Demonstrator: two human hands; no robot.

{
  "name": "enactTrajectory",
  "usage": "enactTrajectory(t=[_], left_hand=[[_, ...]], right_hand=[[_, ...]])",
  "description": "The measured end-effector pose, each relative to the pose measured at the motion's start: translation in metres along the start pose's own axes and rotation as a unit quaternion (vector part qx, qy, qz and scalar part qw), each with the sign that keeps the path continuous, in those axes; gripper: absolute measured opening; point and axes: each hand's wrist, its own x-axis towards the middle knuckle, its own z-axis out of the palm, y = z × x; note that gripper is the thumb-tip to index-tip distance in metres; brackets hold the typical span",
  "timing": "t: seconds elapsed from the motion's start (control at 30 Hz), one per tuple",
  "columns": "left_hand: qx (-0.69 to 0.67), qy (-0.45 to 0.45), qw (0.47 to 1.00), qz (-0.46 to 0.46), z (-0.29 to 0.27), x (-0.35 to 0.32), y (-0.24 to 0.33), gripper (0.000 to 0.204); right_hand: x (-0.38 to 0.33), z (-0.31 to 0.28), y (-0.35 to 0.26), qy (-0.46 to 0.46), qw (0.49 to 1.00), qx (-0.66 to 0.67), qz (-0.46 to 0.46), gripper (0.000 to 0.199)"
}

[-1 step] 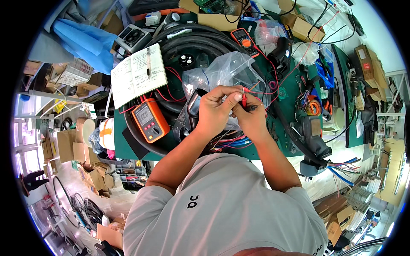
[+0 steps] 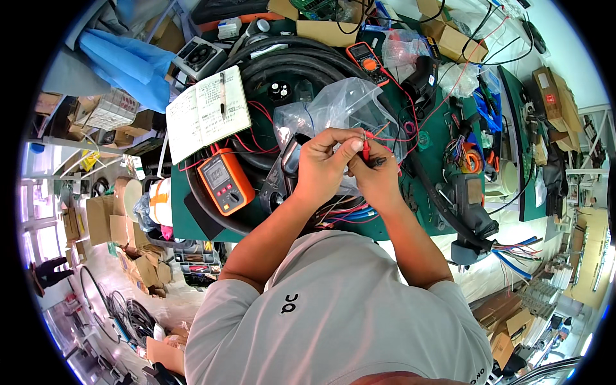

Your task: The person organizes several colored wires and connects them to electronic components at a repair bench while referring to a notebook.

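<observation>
My left hand [image 2: 324,165] and my right hand [image 2: 378,183] meet above the middle of the table, fingertips almost touching. Between them stands a small red test clip [image 2: 366,151] with a metal tip, pinched in my right fingers. My left thumb and forefinger are closed beside that tip; what lies between them is too small to make out. Thin red and orange wires [image 2: 383,130] run off from the fingertips. Behind my hands lies a clear plastic bag [image 2: 350,102]. To the left, an orange meter [image 2: 226,181] with a lit display has red leads plugged into its top.
An open notebook [image 2: 208,112] with a pen on it lies at the left. Thick black cable [image 2: 289,54] coils across the back of the green table. A second orange multimeter [image 2: 369,63] is beyond my hands. Charging-gun-like grey housing [image 2: 468,199] sits right, and loose coloured wires [image 2: 353,213] lie near me.
</observation>
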Motion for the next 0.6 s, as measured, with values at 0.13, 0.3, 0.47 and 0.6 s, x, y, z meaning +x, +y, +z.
enactTrajectory(t=[0.13,0.3,0.47,0.6], left_hand=[[0.021,0.025,0.999,-0.012,0.001,0.003,0.004,0.022],[0.459,0.215,0.839,0.198,-0.04,0.04,-0.021,0.049],[0.677,0.002,0.731,-0.085,-0.061,0.073,-0.015,0.057],[0.288,0.062,0.951,-0.092,-0.055,0.076,-0.016,0.041]], right_hand=[[0.003,0.004,0.001,0.018,0.999,0.027,0.014,0.007],[0.006,-0.002,0.002,0.03,0.999,0.02,0.016,0.008],[0.003,0.001,-0.018,0.029,0.997,-0.011,0.067,0.009],[0.004,-0.004,-0.015,0.022,0.997,0.001,0.071,0.009]])
